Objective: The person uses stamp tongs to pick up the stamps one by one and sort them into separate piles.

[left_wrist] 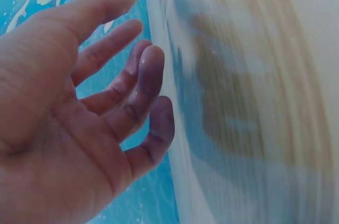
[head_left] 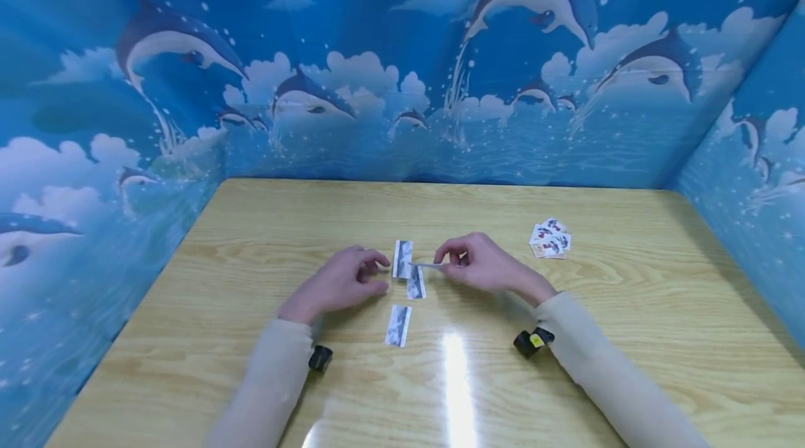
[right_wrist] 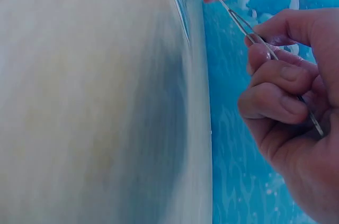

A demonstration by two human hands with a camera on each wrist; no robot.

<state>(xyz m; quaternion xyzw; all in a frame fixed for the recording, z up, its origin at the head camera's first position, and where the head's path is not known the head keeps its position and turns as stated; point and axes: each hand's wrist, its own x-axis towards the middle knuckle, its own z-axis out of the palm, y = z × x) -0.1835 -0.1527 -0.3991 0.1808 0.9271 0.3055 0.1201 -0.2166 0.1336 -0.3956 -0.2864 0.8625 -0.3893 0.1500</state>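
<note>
My right hand (head_left: 481,263) pinches a pair of slim metal tweezers (right_wrist: 231,12) between thumb and fingers, their tip pointing left. In the head view the tweezers (head_left: 428,265) reach over two small printed cards, one upper card (head_left: 402,256) and one lower card (head_left: 416,284) close against it. A third card (head_left: 397,326) lies apart, nearer the front. Just left of the upper card is my left hand (head_left: 342,282), its fingers loosely bent and nothing in them. The left wrist view shows that palm (left_wrist: 79,144) bare, above the table. Whether the tweezers touch a card I cannot tell.
Several overlapping cards with red and dark prints (head_left: 550,240) lie to the right on the wooden table (head_left: 283,217). Dolphin-patterned blue curtains (head_left: 377,29) stand behind the table and along both sides. Each wrist carries a small black camera.
</note>
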